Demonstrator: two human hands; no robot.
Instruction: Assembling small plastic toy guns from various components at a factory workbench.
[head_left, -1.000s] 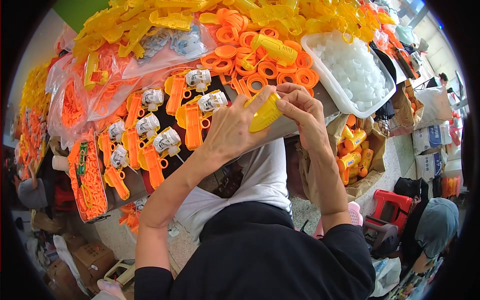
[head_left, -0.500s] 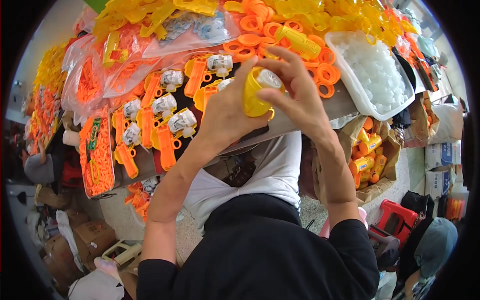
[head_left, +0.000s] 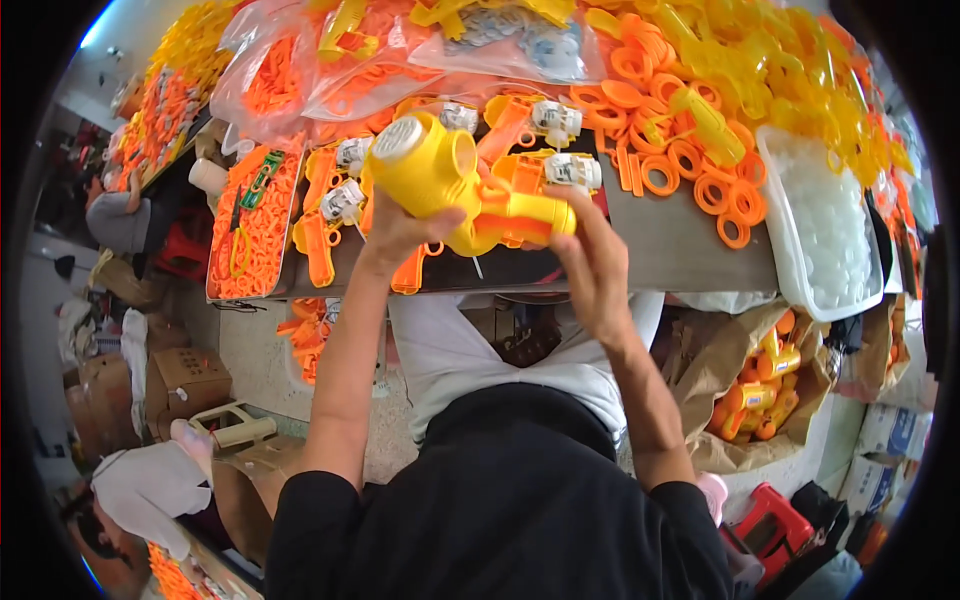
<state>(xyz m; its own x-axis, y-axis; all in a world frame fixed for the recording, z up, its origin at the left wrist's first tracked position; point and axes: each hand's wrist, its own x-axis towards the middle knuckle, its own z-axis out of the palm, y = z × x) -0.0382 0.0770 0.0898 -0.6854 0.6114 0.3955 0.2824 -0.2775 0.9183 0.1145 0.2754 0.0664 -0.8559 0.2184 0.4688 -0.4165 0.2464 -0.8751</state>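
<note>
A yellow toy gun [head_left: 425, 185] with a round white grille at one end and an orange grip is held over the table's front part. Its grille points up and to the left, and its grip lies sideways to the right. My left hand [head_left: 398, 235] is closed around the underside of the yellow body, thumb across it. With thumb and fingers, my right hand [head_left: 597, 265] pinches the yellow end of the grip. Just beyond lie several half-assembled toy guns [head_left: 340, 200], orange and yellow shells with white inner units, partly hidden by my hands and the held toy.
Orange rings [head_left: 685, 160] and yellow shells [head_left: 770, 60] are heaped at the far right. A white tub [head_left: 775, 225] of translucent pieces stands at the right edge. On the left is a tray [head_left: 293, 215] of small orange parts; below right, a paper bag [head_left: 700, 395] of yellow-orange toys.
The yellow toy has been turned, so its orange grip now shows pointing right. My right hand has moved from beside the grille to the grip's end. The head view has shifted left.
</note>
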